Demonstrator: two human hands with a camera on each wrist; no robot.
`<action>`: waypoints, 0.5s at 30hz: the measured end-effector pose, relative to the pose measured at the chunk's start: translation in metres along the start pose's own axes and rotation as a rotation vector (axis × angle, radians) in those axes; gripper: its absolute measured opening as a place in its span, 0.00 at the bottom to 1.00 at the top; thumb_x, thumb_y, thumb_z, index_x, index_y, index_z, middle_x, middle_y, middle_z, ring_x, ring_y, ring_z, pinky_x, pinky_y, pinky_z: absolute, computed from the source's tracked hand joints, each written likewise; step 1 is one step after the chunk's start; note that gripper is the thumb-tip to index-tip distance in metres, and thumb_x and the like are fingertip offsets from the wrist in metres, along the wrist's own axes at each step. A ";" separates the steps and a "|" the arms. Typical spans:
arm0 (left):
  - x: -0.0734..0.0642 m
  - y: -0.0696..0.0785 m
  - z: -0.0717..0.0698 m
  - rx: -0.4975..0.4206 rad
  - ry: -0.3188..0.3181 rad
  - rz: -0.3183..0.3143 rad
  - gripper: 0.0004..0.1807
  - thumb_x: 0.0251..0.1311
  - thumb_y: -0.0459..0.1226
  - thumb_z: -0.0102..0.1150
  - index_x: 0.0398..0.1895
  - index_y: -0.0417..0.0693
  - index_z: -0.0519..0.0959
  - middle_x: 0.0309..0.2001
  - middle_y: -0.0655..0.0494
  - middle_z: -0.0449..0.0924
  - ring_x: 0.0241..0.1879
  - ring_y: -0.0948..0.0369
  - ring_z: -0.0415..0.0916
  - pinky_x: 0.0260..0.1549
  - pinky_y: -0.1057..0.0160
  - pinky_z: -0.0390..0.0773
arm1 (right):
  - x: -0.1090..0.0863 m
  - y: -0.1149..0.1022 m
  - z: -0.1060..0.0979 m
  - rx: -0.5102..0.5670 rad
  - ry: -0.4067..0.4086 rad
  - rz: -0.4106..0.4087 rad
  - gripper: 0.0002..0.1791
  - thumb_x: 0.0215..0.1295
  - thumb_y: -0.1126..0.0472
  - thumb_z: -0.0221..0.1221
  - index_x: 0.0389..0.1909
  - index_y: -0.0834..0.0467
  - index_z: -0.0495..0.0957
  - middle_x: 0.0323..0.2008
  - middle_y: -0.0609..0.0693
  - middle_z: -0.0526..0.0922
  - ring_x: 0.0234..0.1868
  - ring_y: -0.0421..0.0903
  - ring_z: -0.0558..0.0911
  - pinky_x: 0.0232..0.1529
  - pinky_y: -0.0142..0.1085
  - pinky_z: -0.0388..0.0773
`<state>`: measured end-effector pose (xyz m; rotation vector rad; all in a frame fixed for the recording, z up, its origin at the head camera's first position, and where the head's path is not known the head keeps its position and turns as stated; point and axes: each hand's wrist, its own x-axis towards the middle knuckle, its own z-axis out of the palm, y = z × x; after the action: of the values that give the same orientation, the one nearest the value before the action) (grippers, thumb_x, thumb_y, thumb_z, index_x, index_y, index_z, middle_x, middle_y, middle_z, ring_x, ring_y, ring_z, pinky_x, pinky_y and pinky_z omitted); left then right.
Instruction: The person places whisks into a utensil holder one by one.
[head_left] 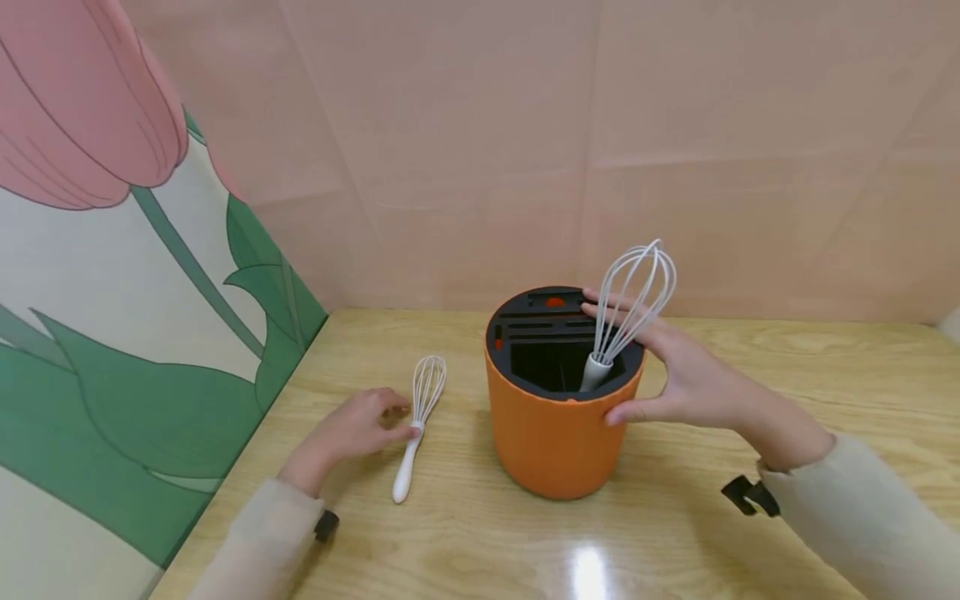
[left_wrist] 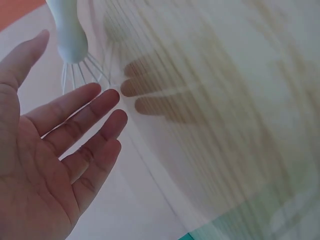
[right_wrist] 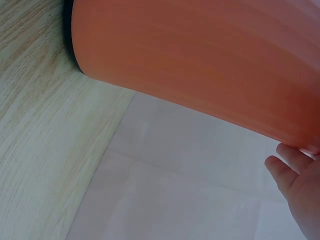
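Note:
On the table lies a white whisk (head_left: 405, 473), its wire head pointing away from me. My left hand (head_left: 356, 429) is beside it, thumb and fingers around its neck. The left wrist view shows that hand (left_wrist: 55, 135) with spread, relaxed fingers below the whisk handle (left_wrist: 72, 35), not curled round it. An orange utensil holder (head_left: 562, 450) with a black slotted top stands upright to the right. A second white whisk (head_left: 597, 372) leans in its large opening, wires up. My right hand (head_left: 682, 383) grips the holder's right side, thumb in front and fingers over the rear rim.
The wooden table (head_left: 465, 542) meets a pinkish wall covering (head_left: 465, 167) behind the holder. At the left stands a panel with a printed tulip (head_left: 90, 108) and green leaves. Dark straps (head_left: 750, 496) show at the sleeve cuffs.

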<state>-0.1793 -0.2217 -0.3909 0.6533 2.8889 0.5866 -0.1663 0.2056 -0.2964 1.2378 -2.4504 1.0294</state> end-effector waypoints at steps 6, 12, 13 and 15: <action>0.004 0.000 0.001 -0.009 -0.005 0.010 0.24 0.58 0.51 0.68 0.48 0.42 0.84 0.40 0.55 0.84 0.41 0.61 0.80 0.45 0.57 0.81 | 0.001 0.000 0.000 0.004 0.001 -0.003 0.63 0.34 0.57 0.82 0.75 0.56 0.61 0.77 0.56 0.57 0.77 0.38 0.55 0.68 0.16 0.52; 0.010 0.000 0.004 -0.018 -0.039 0.016 0.14 0.58 0.49 0.69 0.37 0.50 0.86 0.31 0.61 0.79 0.30 0.64 0.71 0.31 0.67 0.74 | 0.001 -0.001 0.000 0.019 -0.001 -0.003 0.62 0.34 0.57 0.82 0.75 0.57 0.61 0.77 0.56 0.57 0.77 0.42 0.56 0.68 0.16 0.52; 0.010 0.000 0.004 -0.018 -0.043 0.024 0.13 0.58 0.49 0.70 0.36 0.50 0.86 0.29 0.61 0.78 0.29 0.64 0.70 0.29 0.67 0.72 | 0.000 0.000 0.000 0.018 -0.002 -0.003 0.62 0.34 0.57 0.82 0.75 0.57 0.61 0.77 0.56 0.57 0.77 0.42 0.56 0.68 0.16 0.52; 0.011 0.000 0.004 -0.018 -0.044 0.035 0.12 0.57 0.48 0.70 0.34 0.50 0.86 0.27 0.61 0.76 0.27 0.65 0.69 0.27 0.68 0.70 | 0.000 0.000 0.000 0.018 -0.001 -0.001 0.62 0.34 0.57 0.82 0.75 0.57 0.61 0.77 0.56 0.57 0.77 0.40 0.55 0.68 0.16 0.52</action>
<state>-0.1883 -0.2152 -0.3947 0.7067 2.8333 0.5939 -0.1663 0.2052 -0.2967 1.2450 -2.4463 1.0528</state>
